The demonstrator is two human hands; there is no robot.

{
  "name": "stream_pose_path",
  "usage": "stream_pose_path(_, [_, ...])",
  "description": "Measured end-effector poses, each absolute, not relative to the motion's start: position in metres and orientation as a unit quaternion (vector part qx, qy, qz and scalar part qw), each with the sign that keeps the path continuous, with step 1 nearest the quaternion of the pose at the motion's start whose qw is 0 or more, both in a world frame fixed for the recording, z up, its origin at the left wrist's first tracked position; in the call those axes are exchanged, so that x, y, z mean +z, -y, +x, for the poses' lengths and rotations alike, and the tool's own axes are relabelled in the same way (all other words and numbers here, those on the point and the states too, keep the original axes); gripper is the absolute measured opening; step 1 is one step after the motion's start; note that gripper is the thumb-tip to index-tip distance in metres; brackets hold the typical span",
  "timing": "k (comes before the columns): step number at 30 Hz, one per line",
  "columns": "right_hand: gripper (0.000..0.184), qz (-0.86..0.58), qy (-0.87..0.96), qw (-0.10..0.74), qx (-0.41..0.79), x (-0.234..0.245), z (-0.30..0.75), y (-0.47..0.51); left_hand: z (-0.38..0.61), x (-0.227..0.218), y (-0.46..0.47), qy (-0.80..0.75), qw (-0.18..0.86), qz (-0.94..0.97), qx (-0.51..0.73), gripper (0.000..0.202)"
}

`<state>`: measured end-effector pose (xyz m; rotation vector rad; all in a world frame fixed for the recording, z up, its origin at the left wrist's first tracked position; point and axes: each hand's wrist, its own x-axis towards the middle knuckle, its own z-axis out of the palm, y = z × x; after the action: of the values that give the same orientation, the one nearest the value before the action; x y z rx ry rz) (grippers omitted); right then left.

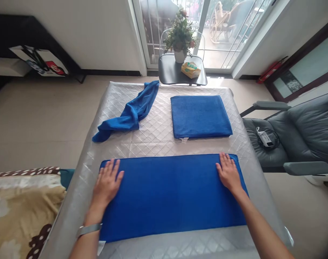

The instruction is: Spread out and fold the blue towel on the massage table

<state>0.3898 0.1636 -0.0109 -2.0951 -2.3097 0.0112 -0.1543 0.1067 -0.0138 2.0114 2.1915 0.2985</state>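
Directly below the camera, a long blue towel (169, 196) lies flat across the near part of the surface (153, 138), which is covered in a silvery quilted sheet. The towel's long edges run left to right and a white tag shows at its near left corner. The left hand (107, 181) rests palm down on the towel's far left corner, fingers spread and pointing away from the person. It grips nothing, and a grey wristband (89, 229) circles the wrist. The right hand (228, 172) lies the same way on the far right corner, flat and open with the fingers a little apart, so the two hands sit well apart at opposite ends of the cloth. Beyond the towel, on the right half of the surface, sits a folded towel (200, 116) of the same blue, a neat rectangle not touching the long one. To its left lies a crumpled towel (131, 113), twisted loosely, with one end near the far edge. Past the surface stands a dark chair (169, 72) carrying a potted plant (180, 39) in a white pot and a yellow packet (191, 69), with a glass door (228, 32) behind. On the right stands a grey armchair (309, 129) with a charger (265, 138) and its cable on the seat. At the lower left there is a patterned blanket (18, 205).
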Motion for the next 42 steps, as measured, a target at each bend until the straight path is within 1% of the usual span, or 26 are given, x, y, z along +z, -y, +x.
stream_pose_path(3, [0.065, -0.706, 0.708, 0.014, 0.0, -0.015, 0.438, -0.17, -0.192, -0.014, -0.102, -0.763, 0.08, 0.634, 0.102, 0.068])
stream_pose_path(5, [0.066, -0.706, 0.707, 0.022, 0.004, -0.014, 0.451, -0.171, -0.191, -0.008, -0.101, -0.77, 0.071, 0.627, 0.096, 0.068])
stream_pose_path(7, [0.065, -0.712, 0.701, 0.038, -0.008, -0.008, 0.445, -0.169, -0.171, 0.002, -0.102, -0.777, 0.028, 0.62, 0.105, 0.064])
stream_pose_path(10, [0.064, -0.729, 0.675, 0.102, -0.043, 0.007, 0.4, -0.162, -0.107, 0.016, -0.108, -0.762, -0.048, 0.624, 0.167, 0.052])
stream_pose_path(12, [0.062, -0.701, 0.695, 0.157, -0.032, 0.015, 0.349, -0.155, -0.051, 0.02, -0.116, -0.709, -0.037, 0.673, 0.206, 0.045])
stream_pose_path(13, [0.062, -0.666, 0.725, 0.177, -0.008, 0.017, 0.321, -0.152, -0.021, 0.02, -0.121, -0.683, -0.02, 0.698, 0.215, 0.044])
stream_pose_path(16, [0.061, -0.555, 0.807, 0.189, 0.07, 0.015, 0.244, -0.146, 0.052, 0.013, -0.137, -0.628, 0.025, 0.755, 0.188, 0.046])
stream_pose_path(19, [0.06, -0.537, 0.822, 0.166, 0.092, 0.004, 0.207, -0.144, 0.079, 0.005, -0.144, -0.615, 0.053, 0.773, 0.147, 0.051])
stream_pose_path(21, [0.06, -0.548, 0.819, 0.146, 0.086, -0.003, 0.209, -0.144, 0.068, 0.003, -0.141, -0.629, 0.063, 0.765, 0.126, 0.053])
stream_pose_path(24, [0.063, -0.568, 0.812, 0.117, 0.067, -0.009, 0.24, -0.145, 0.02, 0.004, -0.128, -0.664, 0.06, 0.739, 0.1, 0.056])
stream_pose_path(30, [0.064, -0.667, 0.743, 0.058, 0.026, -0.012, 0.347, -0.15, -0.125, -0.002, -0.105, -0.746, 0.055, 0.66, 0.067, 0.059])
stream_pose_path(34, [0.068, -0.732, 0.679, 0.053, 0.03, -0.015, 0.414, -0.154, -0.19, -0.001, -0.098, -0.773, 0.053, 0.628, 0.076, 0.063])
stream_pose_path(36, [0.068, -0.751, 0.657, 0.063, 0.021, -0.012, 0.426, -0.155, -0.196, 0.004, -0.099, -0.774, 0.04, 0.624, 0.096, 0.063])
stream_pose_path(38, [0.066, -0.758, 0.647, 0.086, -0.003, -0.003, 0.416, -0.154, -0.179, 0.009, -0.103, -0.776, 0.019, 0.616, 0.134, 0.062])
stream_pose_path(40, [0.062, -0.741, 0.661, 0.118, -0.02, 0.009, 0.383, -0.149, -0.14, 0.014, -0.111, -0.76, 0.012, 0.624, 0.179, 0.058])
stream_pose_path(42, [0.056, -0.687, 0.714, 0.134, -0.001, 0.019, 0.331, -0.143, -0.085, 0.019, -0.121, -0.712, 0.032, 0.669, 0.21, 0.052])
